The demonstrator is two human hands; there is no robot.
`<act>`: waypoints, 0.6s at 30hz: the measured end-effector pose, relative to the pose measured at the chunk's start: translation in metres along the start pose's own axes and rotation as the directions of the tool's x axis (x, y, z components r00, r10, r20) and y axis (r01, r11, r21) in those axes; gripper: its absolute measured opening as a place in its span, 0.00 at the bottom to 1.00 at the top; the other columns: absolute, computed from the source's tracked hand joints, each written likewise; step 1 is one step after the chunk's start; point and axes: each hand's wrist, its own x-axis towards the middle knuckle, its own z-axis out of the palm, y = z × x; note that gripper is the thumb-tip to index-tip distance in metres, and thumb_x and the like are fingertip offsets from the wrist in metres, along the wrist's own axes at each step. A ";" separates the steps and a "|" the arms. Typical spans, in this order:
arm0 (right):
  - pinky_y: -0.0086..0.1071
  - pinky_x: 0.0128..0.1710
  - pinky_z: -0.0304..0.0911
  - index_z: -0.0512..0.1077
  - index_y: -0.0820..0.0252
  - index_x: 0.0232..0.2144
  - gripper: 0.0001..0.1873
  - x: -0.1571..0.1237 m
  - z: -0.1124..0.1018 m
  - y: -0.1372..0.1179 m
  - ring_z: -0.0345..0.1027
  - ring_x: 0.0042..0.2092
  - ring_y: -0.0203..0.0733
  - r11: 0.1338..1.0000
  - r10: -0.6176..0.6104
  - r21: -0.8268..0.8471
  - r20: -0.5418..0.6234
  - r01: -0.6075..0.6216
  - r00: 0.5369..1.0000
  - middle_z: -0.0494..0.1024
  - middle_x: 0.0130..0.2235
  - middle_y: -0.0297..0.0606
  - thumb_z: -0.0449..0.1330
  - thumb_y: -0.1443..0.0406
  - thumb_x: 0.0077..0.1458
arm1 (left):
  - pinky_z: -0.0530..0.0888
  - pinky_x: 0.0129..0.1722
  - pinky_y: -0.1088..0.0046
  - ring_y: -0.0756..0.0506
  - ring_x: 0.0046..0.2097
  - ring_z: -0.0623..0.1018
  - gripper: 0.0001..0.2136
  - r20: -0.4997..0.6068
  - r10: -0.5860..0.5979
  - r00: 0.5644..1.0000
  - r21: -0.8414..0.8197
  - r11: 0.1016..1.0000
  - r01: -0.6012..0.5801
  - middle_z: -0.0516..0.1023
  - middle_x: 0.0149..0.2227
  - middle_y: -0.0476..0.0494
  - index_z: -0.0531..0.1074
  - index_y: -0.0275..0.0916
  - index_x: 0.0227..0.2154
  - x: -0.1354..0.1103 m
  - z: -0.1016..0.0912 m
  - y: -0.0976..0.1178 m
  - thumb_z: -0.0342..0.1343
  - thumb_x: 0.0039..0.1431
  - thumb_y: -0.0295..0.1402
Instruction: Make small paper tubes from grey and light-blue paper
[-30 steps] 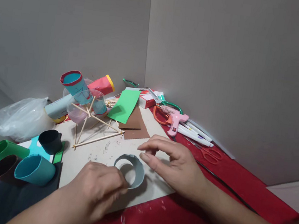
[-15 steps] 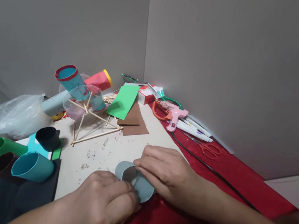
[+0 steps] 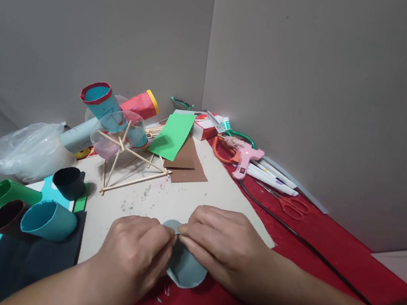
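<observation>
A grey-blue foam sheet tube (image 3: pixel 188 269), curled into a short cylinder, is held between both hands near the front edge of the pale board. My left hand (image 3: pixel 139 254) is closed, its thumb and fingers pinching the tube's left side. My right hand (image 3: pixel 219 242) grips it from the right, fingertips pressed at the upper rim where the edges seem to meet. The hands nearly touch. Left of them stand finished-looking foam tubes: a turquoise one (image 3: pixel 50 221), a brown one (image 3: pixel 11 217), a green one (image 3: pixel 14 193) and a black one (image 3: pixel 69 183).
A stick frame (image 3: pixel 135 182) with plastic cups stands behind. Green sheet (image 3: pixel 172 136) and brown sheet (image 3: pixel 196 166) lie at the back. A pink glue gun (image 3: pixel 244 155), its black cord (image 3: pixel 290 234), and red scissors (image 3: pixel 294 204) lie right. A plastic bag (image 3: pixel 31 150) sits far left.
My left hand has risen and turned, its fingers now at the tube's upper rim beside my right fingertips. The tube has tilted, showing more of its near end. The view has shifted slightly.
</observation>
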 end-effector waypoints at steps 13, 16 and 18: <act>0.34 0.28 0.51 0.71 0.62 0.27 0.22 -0.003 -0.004 -0.006 0.58 0.28 0.39 0.997 -0.054 -0.040 0.111 0.058 0.992 0.70 0.27 0.36 0.43 0.71 0.68 | 0.62 0.23 0.73 0.50 0.23 0.68 0.06 0.092 -0.060 0.994 -0.073 0.995 0.067 0.70 0.22 0.49 0.73 0.34 0.32 -0.003 0.000 0.001 0.51 0.62 0.25; 0.35 0.26 0.50 0.72 0.62 0.27 0.21 -0.003 0.000 -0.005 0.57 0.27 0.39 0.995 -0.073 -0.059 0.096 0.079 0.993 0.71 0.27 0.37 0.44 0.72 0.67 | 0.62 0.23 0.75 0.51 0.23 0.68 0.07 0.142 -0.119 0.983 -0.151 0.979 0.140 0.71 0.22 0.49 0.73 0.34 0.31 -0.002 -0.001 0.001 0.52 0.62 0.25; 0.33 0.27 0.53 0.72 0.62 0.29 0.20 -0.001 0.001 -0.004 0.60 0.28 0.38 0.999 -0.052 0.005 0.062 0.051 0.997 0.71 0.26 0.36 0.45 0.70 0.68 | 0.61 0.23 0.76 0.52 0.22 0.67 0.08 0.151 -0.151 0.977 -0.194 0.964 0.179 0.69 0.21 0.50 0.73 0.34 0.28 -0.001 -0.001 0.000 0.51 0.61 0.24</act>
